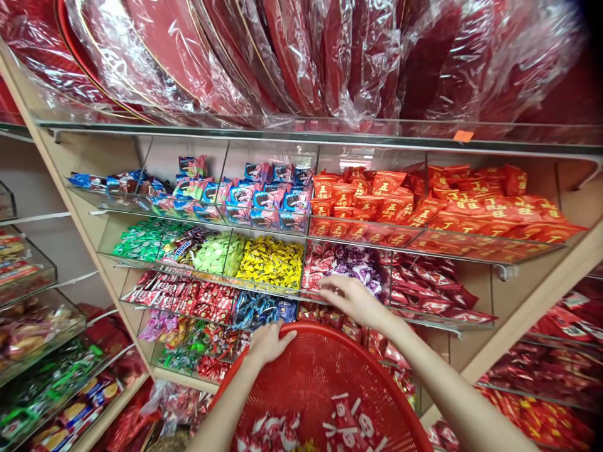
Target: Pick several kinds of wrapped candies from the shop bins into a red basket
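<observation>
My left hand (269, 342) grips the upper left rim of a large red basket (325, 361), its thumb lying over the edge. Red and white wrapped candies (353, 424) lie at the bottom of the basket, with a little yellow among them. My right hand (346, 296) is extended over the front of a clear shelf bin, beside pink-red wrapped candies (316, 267) and purple ones (360, 263). Its fingers are partly spread, with nothing visible in them. Yellow candies (271, 260) fill the compartment to the left.
Clear bins of blue-pink packets (268, 198) and red packets (391, 194) run above. Plastic-wrapped red trays (282, 56) stand on the glass top shelf (282, 135). More candy shelves flank both sides, beyond the wooden side panels (85, 207).
</observation>
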Motion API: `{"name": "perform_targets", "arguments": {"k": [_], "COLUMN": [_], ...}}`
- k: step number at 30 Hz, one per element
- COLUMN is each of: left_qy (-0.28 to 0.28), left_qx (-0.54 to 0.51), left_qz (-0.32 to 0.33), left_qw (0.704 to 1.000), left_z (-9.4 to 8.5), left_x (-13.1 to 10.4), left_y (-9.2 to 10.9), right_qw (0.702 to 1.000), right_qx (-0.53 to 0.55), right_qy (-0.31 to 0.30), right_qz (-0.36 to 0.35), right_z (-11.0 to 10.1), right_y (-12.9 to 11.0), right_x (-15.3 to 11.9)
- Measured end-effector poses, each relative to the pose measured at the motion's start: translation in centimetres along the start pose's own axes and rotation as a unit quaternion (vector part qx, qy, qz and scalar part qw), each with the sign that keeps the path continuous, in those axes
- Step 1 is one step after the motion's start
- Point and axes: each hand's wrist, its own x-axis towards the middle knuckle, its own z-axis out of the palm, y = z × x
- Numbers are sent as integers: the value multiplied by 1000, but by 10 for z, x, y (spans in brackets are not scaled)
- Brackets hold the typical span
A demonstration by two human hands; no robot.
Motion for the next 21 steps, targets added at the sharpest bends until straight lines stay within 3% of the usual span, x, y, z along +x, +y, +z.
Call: {"name": "perform_targets", "arguments": {"k": [4, 10, 14, 21], "left_qy": [-3, -2, -2, -1], "left_qx": [-5, -8, -9, -2], "left_qz": [-10, -19, -19, -17], "left_qw": [1000, 1000, 1000, 1000], "left_z": [0, -3, -4, -2], "left_x": [-1, -4, -5, -2], "left_y": [0, 2, 4, 2], "right_qw": [992, 956, 937, 940], "right_qx": [-119, -269, -303, -288], "right_qy": [43, -32, -79, -64], "right_qz": [13, 110, 159, 174], "right_z": [-16, -7, 1, -1], "right_y": [30, 41, 42, 48], "right_x": [20, 52, 67, 70]}}
